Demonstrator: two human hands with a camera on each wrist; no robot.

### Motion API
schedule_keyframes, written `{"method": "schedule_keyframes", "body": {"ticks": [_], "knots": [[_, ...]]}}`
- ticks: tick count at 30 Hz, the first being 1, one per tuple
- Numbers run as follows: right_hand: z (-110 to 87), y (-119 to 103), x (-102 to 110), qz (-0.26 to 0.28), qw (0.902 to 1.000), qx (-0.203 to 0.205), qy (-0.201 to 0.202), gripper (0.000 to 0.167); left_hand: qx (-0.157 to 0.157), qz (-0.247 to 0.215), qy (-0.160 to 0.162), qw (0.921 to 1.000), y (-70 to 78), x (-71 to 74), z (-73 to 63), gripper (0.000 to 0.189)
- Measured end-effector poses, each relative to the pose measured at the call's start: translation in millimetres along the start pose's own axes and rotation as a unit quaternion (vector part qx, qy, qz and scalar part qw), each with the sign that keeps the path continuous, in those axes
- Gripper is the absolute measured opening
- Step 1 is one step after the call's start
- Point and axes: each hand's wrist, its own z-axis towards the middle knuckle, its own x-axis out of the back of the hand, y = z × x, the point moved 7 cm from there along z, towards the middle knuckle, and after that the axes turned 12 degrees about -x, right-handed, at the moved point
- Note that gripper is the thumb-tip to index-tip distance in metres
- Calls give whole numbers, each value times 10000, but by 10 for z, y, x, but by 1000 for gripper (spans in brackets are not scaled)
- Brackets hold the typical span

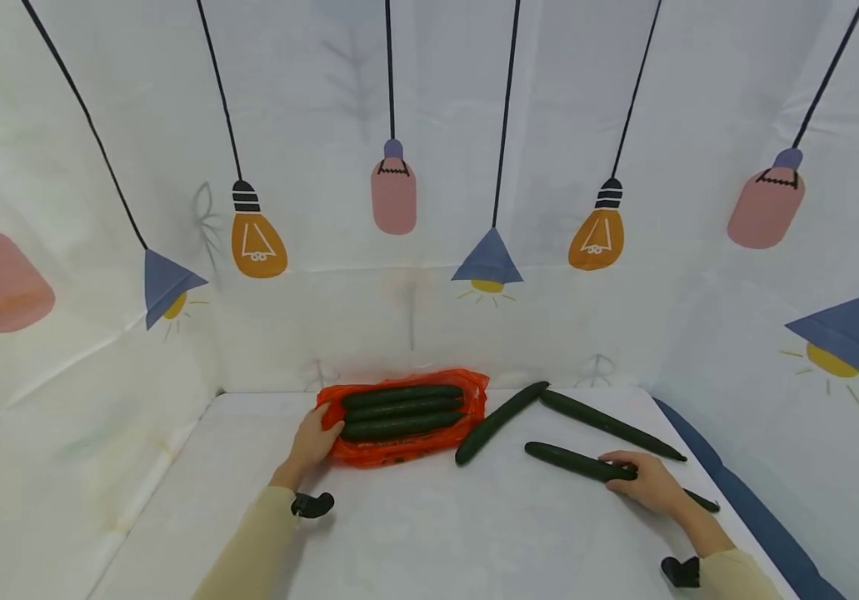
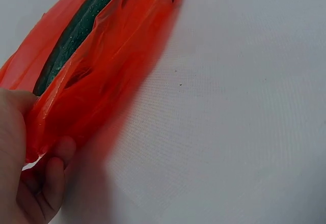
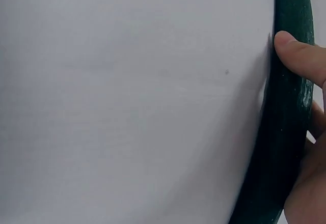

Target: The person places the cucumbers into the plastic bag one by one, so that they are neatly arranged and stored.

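My left hand (image 1: 314, 442) pinches the left end of an orange-red plastic bag (image 1: 392, 458), thumb on top in the left wrist view. Three dark green cucumbers (image 1: 402, 407) lie side by side in the bag's opening. At the right of the table, my right hand (image 1: 648, 482) holds another cucumber (image 1: 567, 459), with the thumb on its near side in the right wrist view. A thin green end (image 1: 702, 501) shows beyond that hand; whether it belongs to the held cucumber, I cannot tell.
Two loose cucumbers lie behind: one slanted cucumber (image 1: 500, 425) beside the bag, another cucumber (image 1: 609, 423) farther right. The white table (image 1: 429, 533) meets a lamp-printed curtain (image 1: 429, 317) at the back. Blue material (image 1: 759, 517) runs along the right edge.
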Motion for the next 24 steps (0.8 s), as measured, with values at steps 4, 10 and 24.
{"method": "schedule_keyframes", "body": {"ticks": [4,10,24], "knots": [[45,-51,-29,106,9999,94,-38,39,37,-169,-36,9998,-14,-8,-6,61],[120,-172,-9,199,9990,369,161,40,51,-187,-60,9998,-8,-18,22,62],[383,-711,24,665,9949,692,300,37,229,-635,54,9977,69,37,73,66]]}}
